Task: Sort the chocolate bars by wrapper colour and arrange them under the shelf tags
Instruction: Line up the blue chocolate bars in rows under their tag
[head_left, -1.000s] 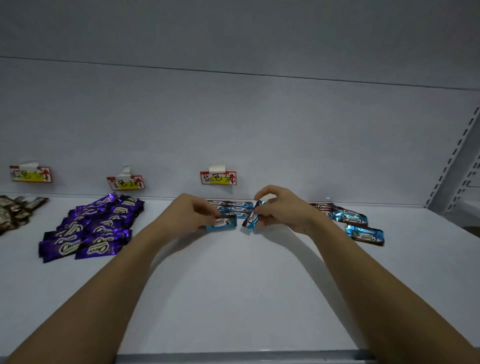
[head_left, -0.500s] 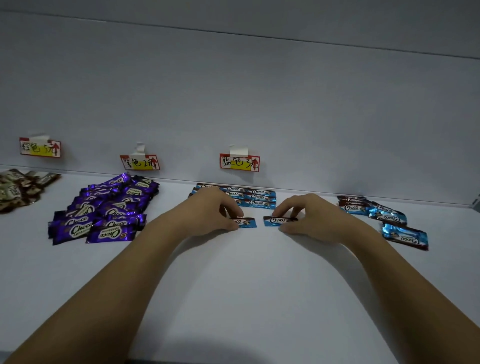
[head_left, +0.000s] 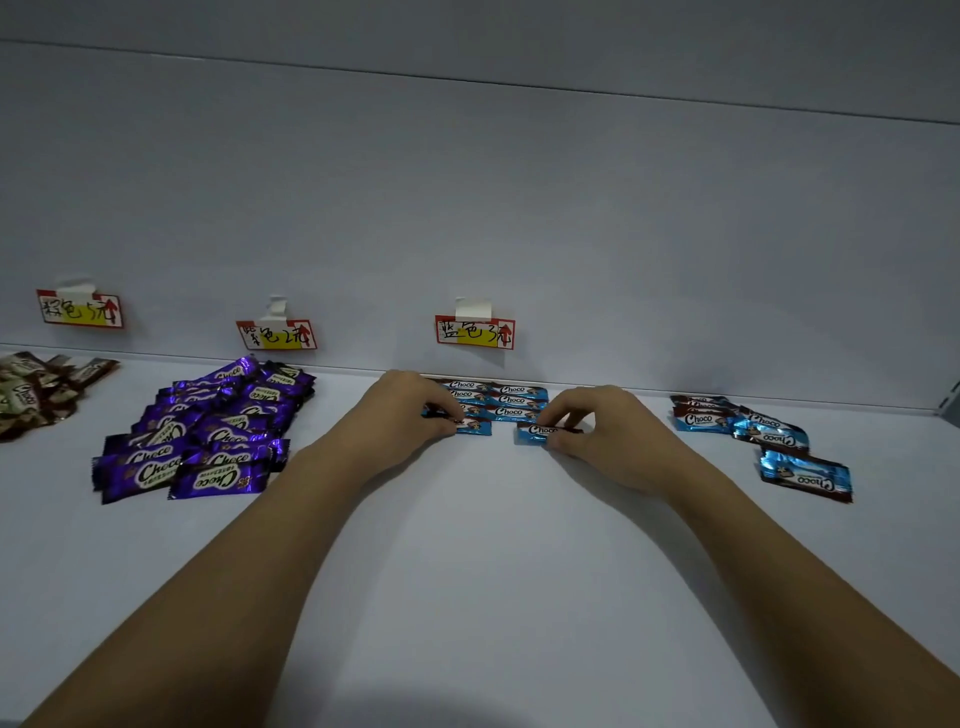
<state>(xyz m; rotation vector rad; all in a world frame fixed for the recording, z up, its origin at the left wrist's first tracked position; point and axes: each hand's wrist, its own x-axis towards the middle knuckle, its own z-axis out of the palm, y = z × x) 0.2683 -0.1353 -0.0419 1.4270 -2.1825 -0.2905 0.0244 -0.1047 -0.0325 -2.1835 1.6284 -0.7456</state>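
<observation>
Your left hand rests on the white shelf with its fingertips pinching a blue chocolate bar flat against the surface — that grip is curled over the bar's left end. Your right hand pinches a second blue bar by its right end, thumb below and fingers on top, the bar lying flat just right of the first, a small gap between them. Both bars sit at the front of the neat blue rows, which lie against the back wall directly under the blue tag. Off to your right, well apart from your hand, a loose cluster of blue bars lies unsorted, the nearest one turned upside down. To your left, the purple pile spreads under the middle tag, and the brown bars lie at the far left edge under the leftmost tag.
</observation>
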